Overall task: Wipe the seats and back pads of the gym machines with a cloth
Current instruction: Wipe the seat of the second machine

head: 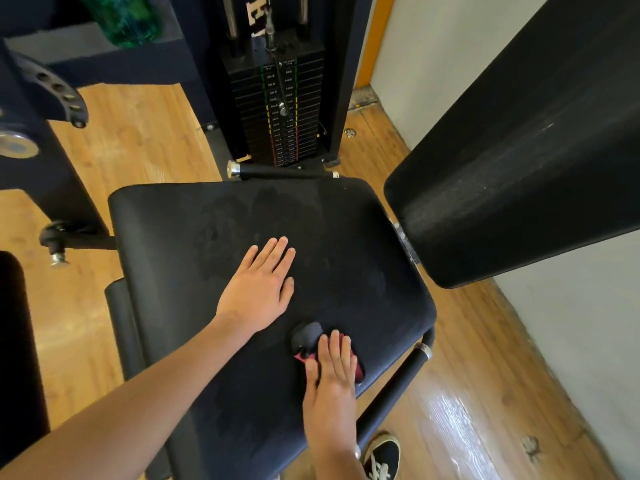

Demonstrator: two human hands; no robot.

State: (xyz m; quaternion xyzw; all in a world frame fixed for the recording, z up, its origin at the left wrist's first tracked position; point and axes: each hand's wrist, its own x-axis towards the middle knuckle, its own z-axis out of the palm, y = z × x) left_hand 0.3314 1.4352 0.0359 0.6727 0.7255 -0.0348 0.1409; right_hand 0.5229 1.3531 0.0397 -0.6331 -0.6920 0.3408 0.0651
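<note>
- Right hand (330, 367) is laid flat, fingers straight, on a dark grey and red cloth (306, 339), pressed onto the black padded seat (194, 237) near its front edge.
- Left hand (258, 284) is rested flat and empty mid-seat, apart from the cloth.
- Black padded back pad (519, 161) is seen at right.

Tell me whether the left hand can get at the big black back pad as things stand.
Probably yes. The left hand lies flat on the black padded seat, holding nothing, and the big black back pad stands just beyond the seat's far right edge with nothing between. The right hand presses the cloth nearer.
</note>
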